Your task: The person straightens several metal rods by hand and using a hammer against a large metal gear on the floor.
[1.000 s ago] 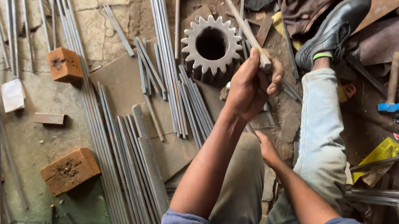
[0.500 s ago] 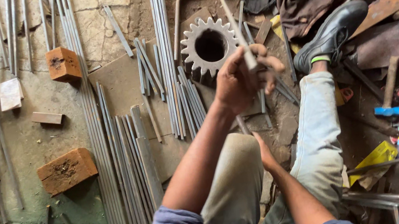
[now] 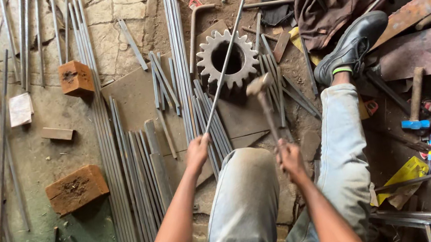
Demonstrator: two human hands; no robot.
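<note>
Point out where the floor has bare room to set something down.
Bare floor lies left, between the two wooden blocks and the small white block. Crowded: rod bundles around the gear, and the cluttered right side by the blue-headed hammer.

A metal workshop: steel rods point(image 3: 179, 58), a gear point(image 3: 227, 59) and hammers point(image 3: 415, 102) on the floor

Person, seen from above — short purple-blue sleeves at the lower edge, forearms bare; left hand point(image 3: 197, 151) and right hand point(image 3: 290, 158) without gloves; faded light-blue jeans point(image 3: 344, 141), worn and dusty; one black lace-up shoe point(image 3: 349, 47) — sock with a bright green band at the ankle
</note>
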